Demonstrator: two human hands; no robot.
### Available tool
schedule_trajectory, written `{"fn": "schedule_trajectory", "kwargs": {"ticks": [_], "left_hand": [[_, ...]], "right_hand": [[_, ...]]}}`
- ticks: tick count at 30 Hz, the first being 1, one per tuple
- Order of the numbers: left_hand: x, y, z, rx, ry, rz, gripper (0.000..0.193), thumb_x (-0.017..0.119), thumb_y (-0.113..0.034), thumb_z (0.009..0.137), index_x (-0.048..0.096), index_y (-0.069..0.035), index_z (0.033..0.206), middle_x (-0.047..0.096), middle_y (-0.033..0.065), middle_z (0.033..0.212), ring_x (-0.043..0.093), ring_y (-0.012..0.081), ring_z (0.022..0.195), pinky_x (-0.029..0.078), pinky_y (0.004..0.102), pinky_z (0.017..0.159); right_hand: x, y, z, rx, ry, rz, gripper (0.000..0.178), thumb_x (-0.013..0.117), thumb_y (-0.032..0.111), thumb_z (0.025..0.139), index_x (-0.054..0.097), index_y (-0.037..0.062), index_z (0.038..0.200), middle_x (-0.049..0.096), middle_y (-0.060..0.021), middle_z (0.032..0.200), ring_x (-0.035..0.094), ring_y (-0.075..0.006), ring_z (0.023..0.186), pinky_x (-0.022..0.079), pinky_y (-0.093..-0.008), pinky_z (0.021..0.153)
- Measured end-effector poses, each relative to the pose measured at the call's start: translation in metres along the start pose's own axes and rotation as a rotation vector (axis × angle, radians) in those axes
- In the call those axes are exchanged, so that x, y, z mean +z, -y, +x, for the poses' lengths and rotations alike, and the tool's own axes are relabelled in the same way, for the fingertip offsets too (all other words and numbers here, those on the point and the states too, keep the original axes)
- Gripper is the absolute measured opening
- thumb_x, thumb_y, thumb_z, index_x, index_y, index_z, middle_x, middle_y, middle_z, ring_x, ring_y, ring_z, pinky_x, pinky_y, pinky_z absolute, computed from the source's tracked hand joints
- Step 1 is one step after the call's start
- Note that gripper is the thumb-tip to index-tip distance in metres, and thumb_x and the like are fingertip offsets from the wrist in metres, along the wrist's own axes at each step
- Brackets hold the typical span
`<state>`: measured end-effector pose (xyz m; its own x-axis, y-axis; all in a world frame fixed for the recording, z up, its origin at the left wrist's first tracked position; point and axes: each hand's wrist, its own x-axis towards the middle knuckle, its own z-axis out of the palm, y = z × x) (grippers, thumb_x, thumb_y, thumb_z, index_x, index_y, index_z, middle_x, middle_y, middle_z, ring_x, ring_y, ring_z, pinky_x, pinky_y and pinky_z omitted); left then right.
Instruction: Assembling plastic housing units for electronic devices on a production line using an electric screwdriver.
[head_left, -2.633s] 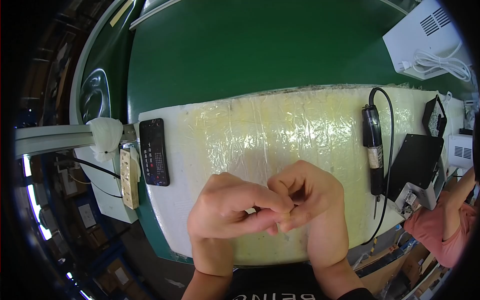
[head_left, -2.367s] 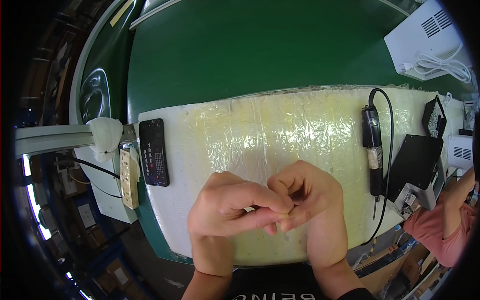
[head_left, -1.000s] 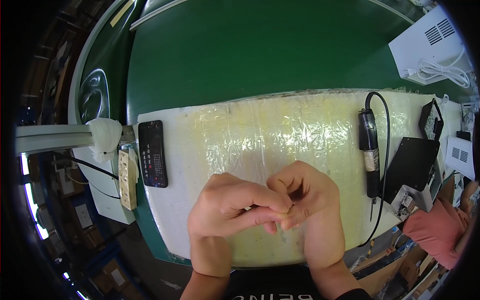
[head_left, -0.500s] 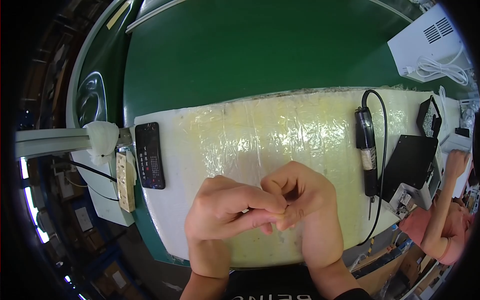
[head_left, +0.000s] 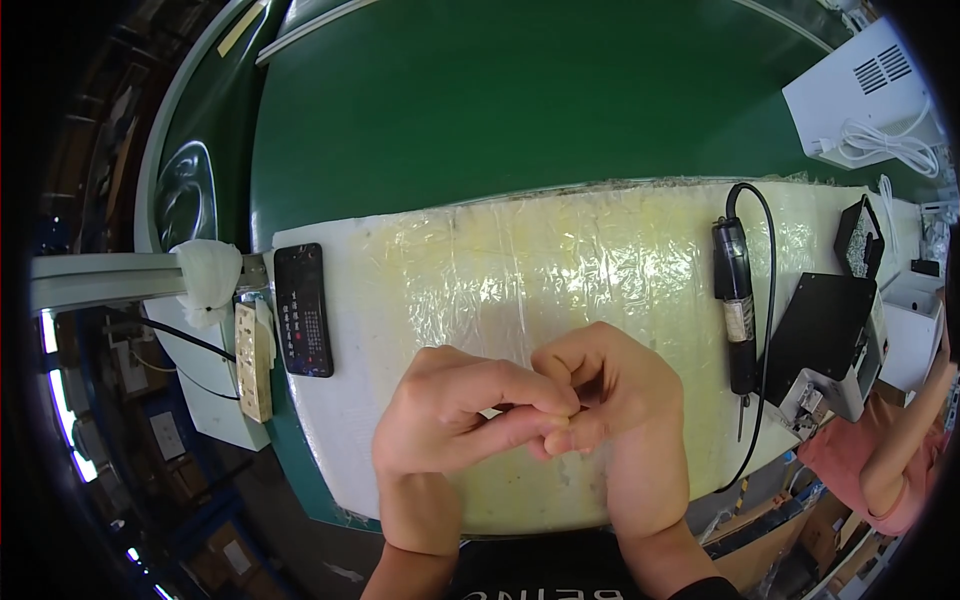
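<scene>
Fingertip to fingertip, my left hand and my right hand meet above the near middle of a plastic-wrapped, padded mat. Thumb and forefinger of the left are pinched together against the right's pinched fingers. Whatever is between them is too small or too hidden to make out. An electric screwdriver with a black cable lies to the right of my hands, its bit toward me. On the left of the mat lies a dark phone.
A cream power strip sits at the left edge beside a metal rail. To the right lie a black panel, a metal bracket part and a black tray of small parts. A white box stands far right. A co-worker is at right.
My hands stay pinched together, with only a slight shift of the fingers and the right hand. The co-worker's arm at the right has moved, showing more of a white case there.
</scene>
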<state>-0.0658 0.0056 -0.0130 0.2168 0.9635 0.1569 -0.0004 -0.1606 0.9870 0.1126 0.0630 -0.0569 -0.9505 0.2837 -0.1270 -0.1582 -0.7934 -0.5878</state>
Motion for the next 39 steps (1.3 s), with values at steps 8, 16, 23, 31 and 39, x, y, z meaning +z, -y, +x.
{"fn": "schedule_trajectory", "kwargs": {"ticks": [8,16,23,31,39], "left_hand": [[-0.003,0.002,-0.001,-0.011,0.082,-0.093,0.009,0.071,0.002,0.075,0.066,0.002,0.082,0.068,0.0098,0.069,0.068,0.0162,0.061,0.052,0.0206,0.052],[-0.007,0.006,-0.003,0.004,0.107,-0.140,0.009,0.070,0.003,0.075,0.066,0.001,0.083,0.068,0.0091,0.070,0.069,0.0161,0.061,0.051,0.0201,0.051],[-0.007,0.008,-0.004,0.014,0.124,-0.169,0.009,0.068,0.005,0.076,0.065,0.002,0.084,0.068,0.0097,0.071,0.068,0.0162,0.061,0.051,0.0200,0.050],[-0.007,0.007,-0.001,0.024,0.150,-0.179,0.009,0.068,0.006,0.077,0.064,0.003,0.084,0.068,0.0106,0.073,0.069,0.0166,0.061,0.052,0.0207,0.051],[-0.009,0.008,-0.002,0.019,0.172,-0.196,0.010,0.066,0.007,0.077,0.064,0.003,0.085,0.068,0.0103,0.074,0.069,0.0166,0.063,0.053,0.0212,0.053]], "right_hand": [[0.000,0.003,-0.003,0.015,0.086,-0.108,0.026,0.071,-0.009,0.071,0.048,0.0021,0.067,0.060,-0.0092,0.071,0.064,-0.0180,0.069,0.044,-0.0255,0.056],[-0.002,-0.001,0.001,0.002,0.135,-0.100,0.023,0.069,-0.009,0.072,0.049,0.0013,0.068,0.059,-0.0100,0.073,0.065,-0.0214,0.073,0.046,-0.0276,0.060],[-0.004,-0.004,0.002,-0.014,0.155,-0.103,0.023,0.070,-0.008,0.072,0.049,0.0011,0.068,0.059,-0.0100,0.073,0.065,-0.0227,0.073,0.046,-0.0287,0.060],[-0.002,-0.002,0.000,-0.036,0.160,-0.079,0.021,0.069,-0.008,0.071,0.050,0.0011,0.068,0.059,-0.0101,0.073,0.065,-0.0234,0.073,0.046,-0.0292,0.060],[-0.004,-0.004,0.003,-0.060,0.198,-0.069,0.020,0.068,-0.008,0.072,0.051,0.0008,0.069,0.060,-0.0108,0.074,0.065,-0.0236,0.076,0.046,-0.0296,0.062]]}}
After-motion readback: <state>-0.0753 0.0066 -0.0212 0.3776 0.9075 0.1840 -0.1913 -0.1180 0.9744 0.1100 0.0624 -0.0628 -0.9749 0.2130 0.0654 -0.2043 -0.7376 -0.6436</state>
